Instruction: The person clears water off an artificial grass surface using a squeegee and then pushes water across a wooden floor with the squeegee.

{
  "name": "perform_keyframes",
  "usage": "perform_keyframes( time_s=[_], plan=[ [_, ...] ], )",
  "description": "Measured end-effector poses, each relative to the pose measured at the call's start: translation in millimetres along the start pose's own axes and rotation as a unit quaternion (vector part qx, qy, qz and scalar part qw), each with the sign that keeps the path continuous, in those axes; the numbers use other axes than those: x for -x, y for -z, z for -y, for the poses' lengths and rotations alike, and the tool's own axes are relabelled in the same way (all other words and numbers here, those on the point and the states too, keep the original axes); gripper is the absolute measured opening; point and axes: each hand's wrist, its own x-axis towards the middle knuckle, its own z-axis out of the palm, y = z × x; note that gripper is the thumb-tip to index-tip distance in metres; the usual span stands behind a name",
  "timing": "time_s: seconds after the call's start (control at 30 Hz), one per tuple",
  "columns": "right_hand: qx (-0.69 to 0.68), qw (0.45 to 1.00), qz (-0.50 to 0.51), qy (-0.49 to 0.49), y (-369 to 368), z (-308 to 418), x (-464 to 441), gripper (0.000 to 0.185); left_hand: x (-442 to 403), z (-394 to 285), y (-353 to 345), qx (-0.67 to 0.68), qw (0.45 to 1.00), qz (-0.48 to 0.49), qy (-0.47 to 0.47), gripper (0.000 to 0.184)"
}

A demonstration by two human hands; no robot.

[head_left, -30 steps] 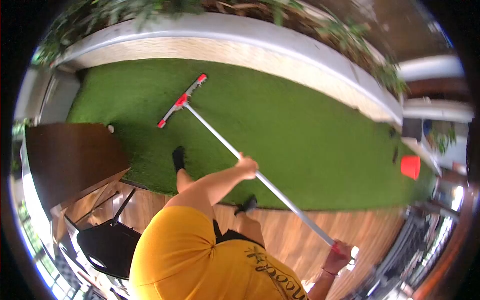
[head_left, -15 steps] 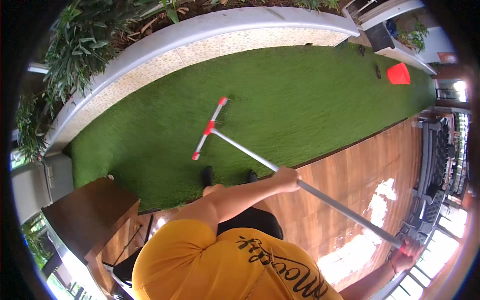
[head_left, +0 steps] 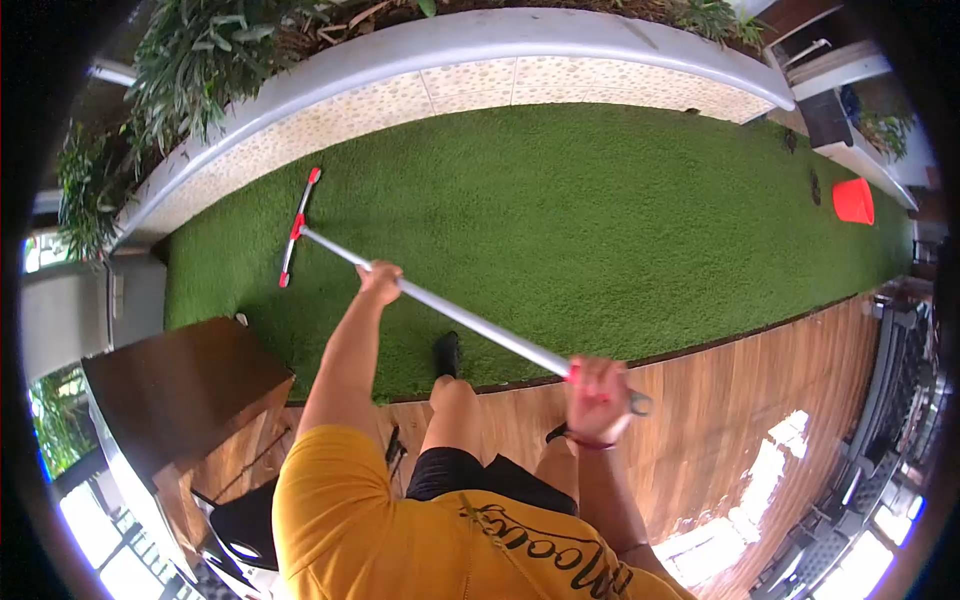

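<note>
A floor squeegee (head_left: 470, 325) with a long silver pole and a red-and-silver head crosses the view diagonally. Its T-shaped head is on or just above the green artificial grass (head_left: 560, 220), near the curved planter wall; contact is unclear. Partway down the pole, my left hand (head_left: 381, 283) is wrapped round it, arm stretched forward. My right hand (head_left: 598, 400), with a band at the wrist, closes round the red grip close to the pole's hooked end. One dark shoe (head_left: 447, 354) of mine rests on the grass.
A curved low planter wall (head_left: 470, 85) with plants bounds the far side. A brown wooden box-like piece of furniture (head_left: 190, 390) stands at left. At far right sits a red bucket (head_left: 853, 201). Glossy wood flooring (head_left: 720, 400) borders the grass, with dark seating beyond.
The squeegee head has slid left across the grass, closer to the planter wall. Both hands moved left with the pole, my right one coming in towards my body. My stance has widened.
</note>
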Motion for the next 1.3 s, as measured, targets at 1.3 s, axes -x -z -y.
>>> perform_keyframes(
  time_s=[1.3],
  plan=[
    [-0.131, 0.984, -0.066, 0.103, 345, 427, 158, 0.019, 189, -466, -116, -0.06, 0.947, -0.093, -0.301, 0.028]
  ],
)
